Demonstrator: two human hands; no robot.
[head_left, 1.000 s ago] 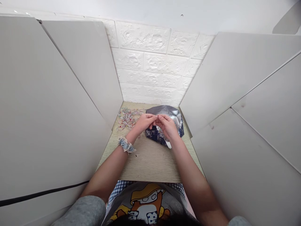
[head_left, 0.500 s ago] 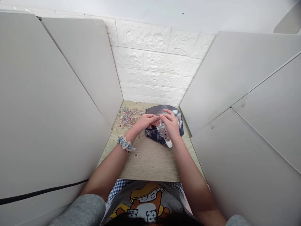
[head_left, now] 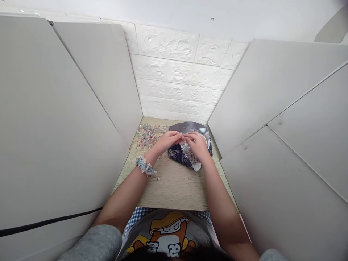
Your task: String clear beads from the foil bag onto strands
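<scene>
My left hand (head_left: 169, 140) and my right hand (head_left: 198, 145) meet fingertip to fingertip above an opened dark blue and silver bag (head_left: 178, 155). Both hands are closed in a pinch. What lies between the fingertips is too small to make out. Loose small beads (head_left: 192, 156) in mixed colours fill the bag's opening, partly covered by my right hand. To the left of the bag, strings of colourful beads (head_left: 146, 137) lie in a heap on the wooden tabletop (head_left: 174, 192).
White panels (head_left: 103, 79) (head_left: 261, 94) stand close on both sides. A white brick-patterned wall (head_left: 176, 72) closes off the back. One tiny object (head_left: 158, 179) rests on the tabletop near my left wrist, which wears a blue scrunchie (head_left: 145, 166). A black cable (head_left: 51, 221) runs along the left.
My right hand has turned slightly, and its raised fingers have come down closer to the left fingertips. The left hand stays nearly in place.
</scene>
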